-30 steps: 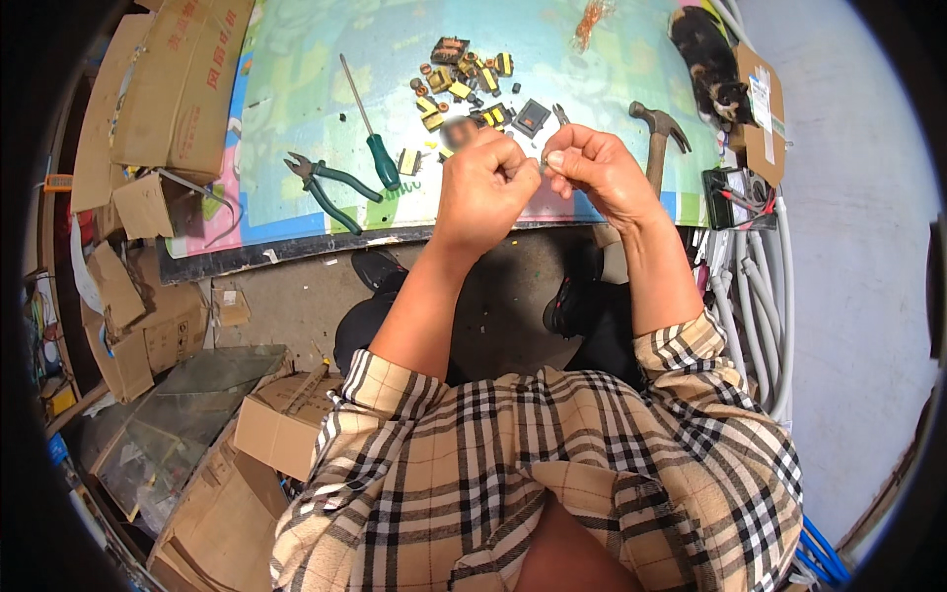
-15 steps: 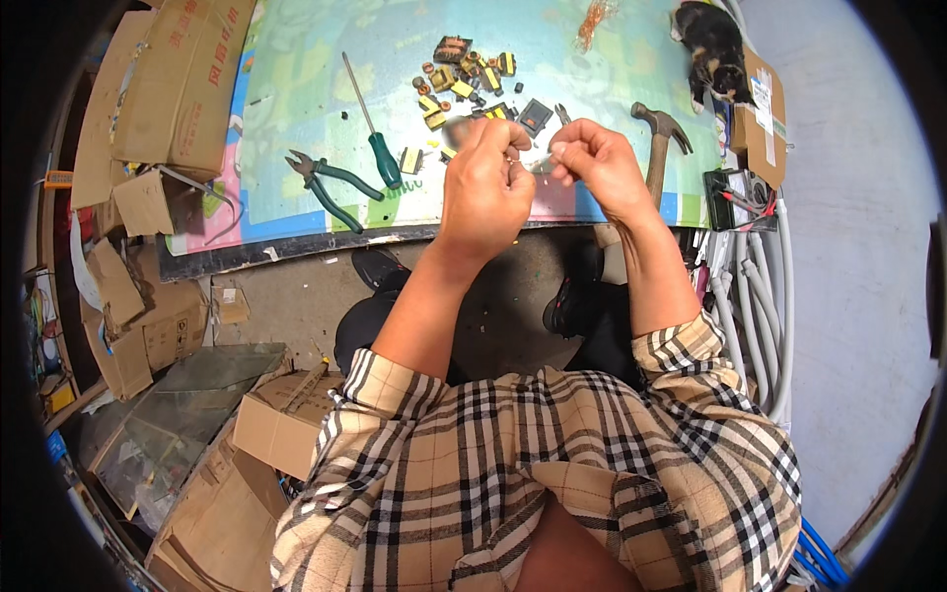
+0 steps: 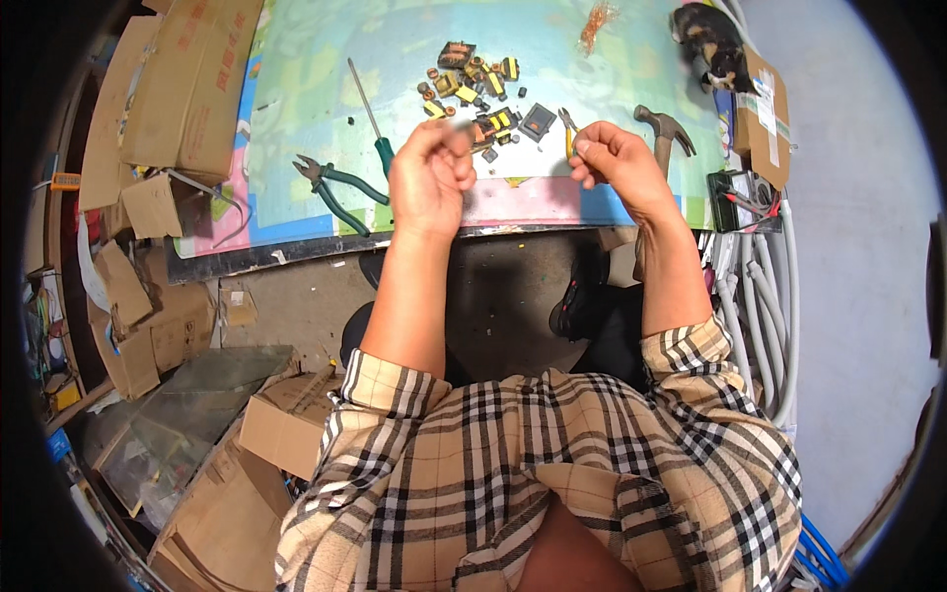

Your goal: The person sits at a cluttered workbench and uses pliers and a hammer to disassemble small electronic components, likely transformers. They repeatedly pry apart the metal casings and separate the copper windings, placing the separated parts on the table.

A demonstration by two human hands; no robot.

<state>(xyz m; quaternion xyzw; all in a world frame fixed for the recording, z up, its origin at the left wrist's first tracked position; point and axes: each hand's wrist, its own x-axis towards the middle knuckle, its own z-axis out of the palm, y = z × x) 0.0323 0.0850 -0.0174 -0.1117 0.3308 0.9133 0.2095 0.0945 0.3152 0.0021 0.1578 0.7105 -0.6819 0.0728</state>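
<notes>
My left hand (image 3: 426,187) is raised over the near edge of the table, its fingers closed on a small dark part (image 3: 462,129) smeared by motion. Well apart from it, my right hand (image 3: 623,168) pinches thumb against fingers; whatever sits in that pinch is too small to make out. Beyond the hands lies a heap of small transformers and copper coils (image 3: 456,86), many wrapped in yellow tape. A dark square part (image 3: 536,120) rests nearby. Small yellow-handled pliers (image 3: 567,126) lie beside my right fingertips, and a claw hammer (image 3: 663,128) is partly hidden behind that hand.
Left of my left hand are green-handled cutting pliers (image 3: 341,187) and a screwdriver (image 3: 382,144). Copper wire (image 3: 595,28) lies at the back. A cat (image 3: 712,44) sits at the far right, near a cardboard box (image 3: 764,123) and a black case with red leads (image 3: 742,202).
My hands have drawn apart: the left moved left, the right slightly right. The table's near middle, earlier covered by the hands, now shows.
</notes>
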